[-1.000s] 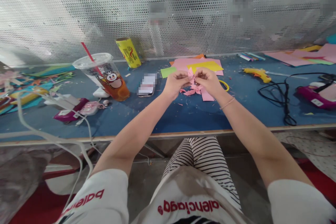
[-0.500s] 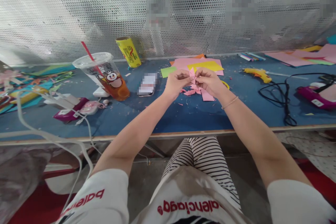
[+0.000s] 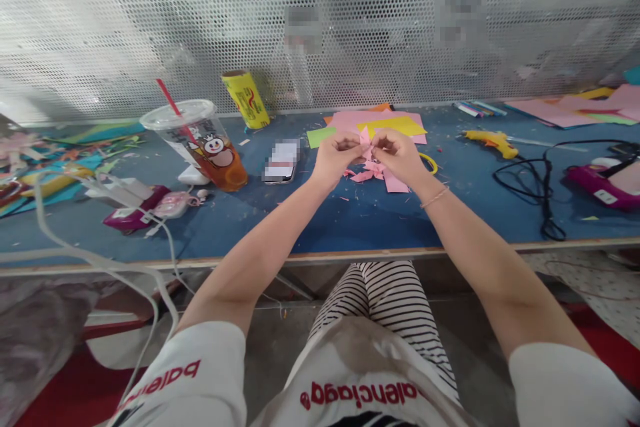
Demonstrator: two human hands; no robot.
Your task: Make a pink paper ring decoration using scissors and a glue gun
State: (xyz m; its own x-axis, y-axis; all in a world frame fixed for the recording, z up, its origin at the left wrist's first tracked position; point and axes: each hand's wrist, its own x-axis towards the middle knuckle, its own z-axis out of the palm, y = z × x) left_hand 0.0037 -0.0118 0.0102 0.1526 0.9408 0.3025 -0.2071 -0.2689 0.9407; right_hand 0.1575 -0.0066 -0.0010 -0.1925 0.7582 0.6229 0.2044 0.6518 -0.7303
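Between my fingertips is a small pointed piece of folded pink paper point(image 3: 365, 137). My left hand point(image 3: 336, 157) pinches it from the left, and my right hand point(image 3: 399, 155) pinches it from the right; both are closed. Below them lie several pink paper scraps point(image 3: 364, 175) and a pink paper strip point(image 3: 395, 181). Behind my hands are pink sheets point(image 3: 345, 120), a yellow sheet point(image 3: 407, 125) and a green sheet point(image 3: 319, 137). A yellow ring point(image 3: 429, 162), partly hidden by my right hand, rests on the table.
Left of my hands are a phone point(image 3: 281, 161), a drink cup point(image 3: 220, 160) with a red straw, and a yellow tube point(image 3: 246, 100). To the right lie a yellow glue gun point(image 3: 491, 143), a black cable point(image 3: 545, 180) and a purple power strip point(image 3: 603, 185). White cables point(image 3: 100, 257) cross the table's left edge.
My right hand has shifted very slightly at the pink paper, and more of the yellow ring shows beside it. My left hand keeps its pinch in nearly the same place.
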